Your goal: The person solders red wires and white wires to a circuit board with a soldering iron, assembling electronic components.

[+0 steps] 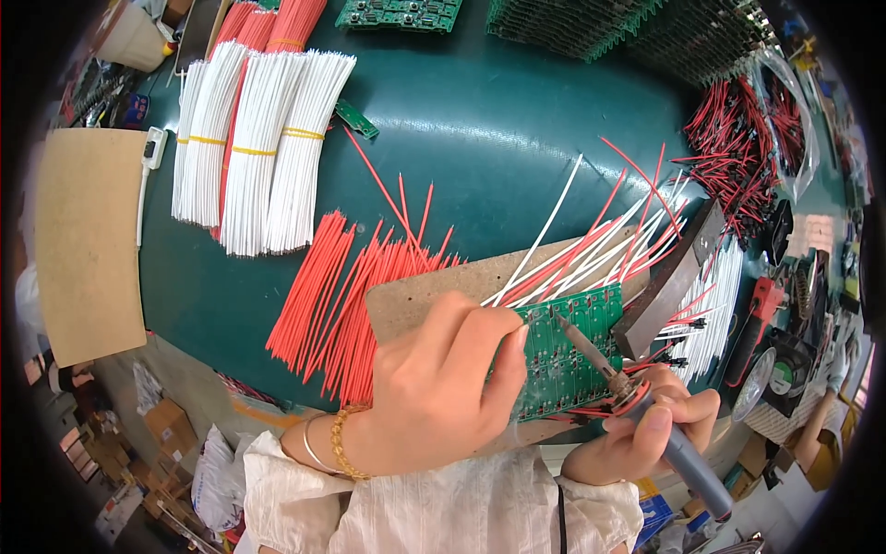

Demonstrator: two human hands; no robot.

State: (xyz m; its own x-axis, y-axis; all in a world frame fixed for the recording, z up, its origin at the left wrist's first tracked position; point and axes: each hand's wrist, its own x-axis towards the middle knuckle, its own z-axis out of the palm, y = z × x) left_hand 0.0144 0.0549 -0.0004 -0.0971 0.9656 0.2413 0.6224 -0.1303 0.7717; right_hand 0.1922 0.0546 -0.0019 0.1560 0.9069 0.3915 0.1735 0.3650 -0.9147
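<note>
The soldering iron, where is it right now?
In the head view, the soldering iron is low and right of centre, held in the right hand, its tip pointing at the green circuit board.

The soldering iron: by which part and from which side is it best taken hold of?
Probably best by the grey handle, from the near right, as the right hand holds it. The handle is thick and slants away from the green circuit board; the thin metal tip points at the board and may be hot.

Green circuit board [551, 374], grey-handled soldering iron [685, 462], red wires [309, 286], white wires [263, 185], dark-green table [526, 106].
</note>
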